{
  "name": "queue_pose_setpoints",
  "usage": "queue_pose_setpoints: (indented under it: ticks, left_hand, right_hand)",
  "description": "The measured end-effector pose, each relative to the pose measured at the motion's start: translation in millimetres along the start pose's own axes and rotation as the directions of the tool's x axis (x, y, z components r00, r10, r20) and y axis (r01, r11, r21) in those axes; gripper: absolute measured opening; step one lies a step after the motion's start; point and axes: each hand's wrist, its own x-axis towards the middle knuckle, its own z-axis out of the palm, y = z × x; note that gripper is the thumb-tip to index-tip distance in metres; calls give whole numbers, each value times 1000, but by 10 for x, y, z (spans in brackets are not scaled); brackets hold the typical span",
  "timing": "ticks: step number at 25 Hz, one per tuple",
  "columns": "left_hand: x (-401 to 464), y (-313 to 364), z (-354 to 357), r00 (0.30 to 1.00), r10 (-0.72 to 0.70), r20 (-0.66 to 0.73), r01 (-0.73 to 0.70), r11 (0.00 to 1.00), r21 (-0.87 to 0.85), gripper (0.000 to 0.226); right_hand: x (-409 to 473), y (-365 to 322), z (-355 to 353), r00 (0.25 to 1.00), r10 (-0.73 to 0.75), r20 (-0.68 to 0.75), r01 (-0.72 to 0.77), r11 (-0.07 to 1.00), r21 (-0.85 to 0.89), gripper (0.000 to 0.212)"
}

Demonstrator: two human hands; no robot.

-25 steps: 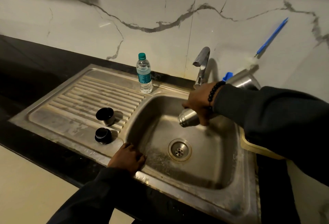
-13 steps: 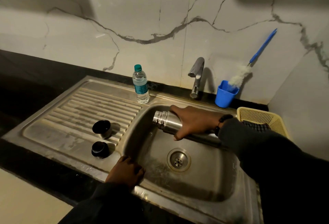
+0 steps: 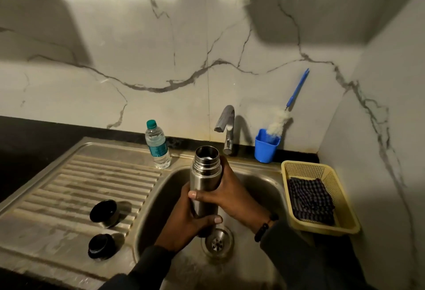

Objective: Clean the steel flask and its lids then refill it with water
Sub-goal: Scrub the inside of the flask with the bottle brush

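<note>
Centre of frame, over the sink basin (image 3: 259, 188): you hold the steel flask (image 3: 204, 181) upright, mouth open, uncapped. Your left hand (image 3: 184, 220) wraps its lower body, thumb across the front; your right hand (image 3: 226, 192) grips it higher up. Lower left, on the ribbed drainboard (image 3: 69, 188): cup lid (image 3: 104, 213) and black stopper (image 3: 100, 246), apart. Water bottle (image 3: 157, 144) stands just left of the tap (image 3: 226, 128).

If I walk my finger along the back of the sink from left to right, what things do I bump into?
Water bottle → tap → blue cup holding the bottle brush → yellow basket.
</note>
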Motion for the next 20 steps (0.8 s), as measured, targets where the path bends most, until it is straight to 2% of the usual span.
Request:
queue_pose_setpoints:
  ticks: [4, 6, 8, 10, 13, 15, 17, 18, 20]
  left_hand:
    - [118, 106, 50, 995, 63, -79, -65, 998, -11, 82]
    - [136, 74, 48, 995, 57, -82, -57, 998, -2, 76]
    - [188, 98, 17, 997, 23, -77, -22, 1000, 14, 75]
    - [258, 74, -3, 998, 5, -61, -1, 998, 62, 75]
    - [332, 66, -12, 998, -9, -70, 15, 997, 81, 73]
    - [363, 50, 3, 998, -14, -64, 20, 995, 100, 73]
    - [389, 16, 14, 998, -16, -62, 24, 992, 124, 71]
    - [402, 0, 13, 998, -16, -66, 24, 990, 138, 70]
    - [421, -16, 28, 998, -19, -59, 28, 985, 168, 70]
  right_hand:
    - [28, -101, -93, 998, -8, 57, 11, 998, -66, 85]
    - [1, -160, -208, 981, 41, 191, -25, 996, -83, 85]
    - [14, -244, -456, 945, 129, 301, -68, 976, -206, 71]
    - [85, -238, -751, 952, 176, 250, -94, 946, -309, 52]
    - [246, -205, -1139, 999, 38, 21, -29, 942, -334, 16]
    - [335, -200, -1352, 997, -50, -66, 21, 923, -385, 11]
    - [460, -169, -1531, 985, -157, -69, 96, 840, -535, 12]
    - [537, -145, -1612, 974, -218, -60, 130, 757, -640, 13]
    - [733, -88, -1783, 934, -357, -17, 165, 472, -866, 18]
